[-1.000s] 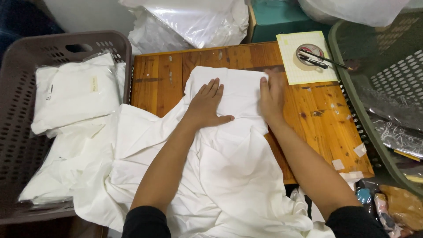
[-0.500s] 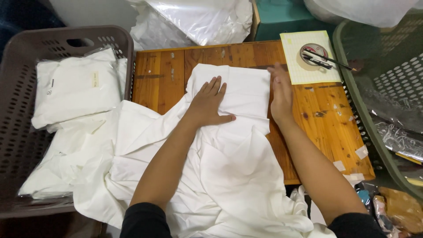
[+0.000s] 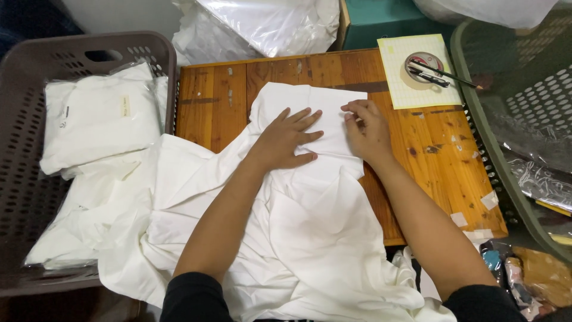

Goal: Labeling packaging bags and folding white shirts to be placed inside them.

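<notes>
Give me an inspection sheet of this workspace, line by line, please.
Surface: wooden table, stained, with bits of tape near its right edge.
Job's things: white cloth spread over the table and spilling toward the person; its top part is folded flat.
Clutter: yellow pad with a tape roll and a pen on it.
Hands: left hand flat on the fold; right hand pinching the fold's right edge.
Cables: nothing seen.
Surroundings: brown basket on the left holding bagged white cloths; green basket on the right; plastic bags and a teal box behind the table.
</notes>
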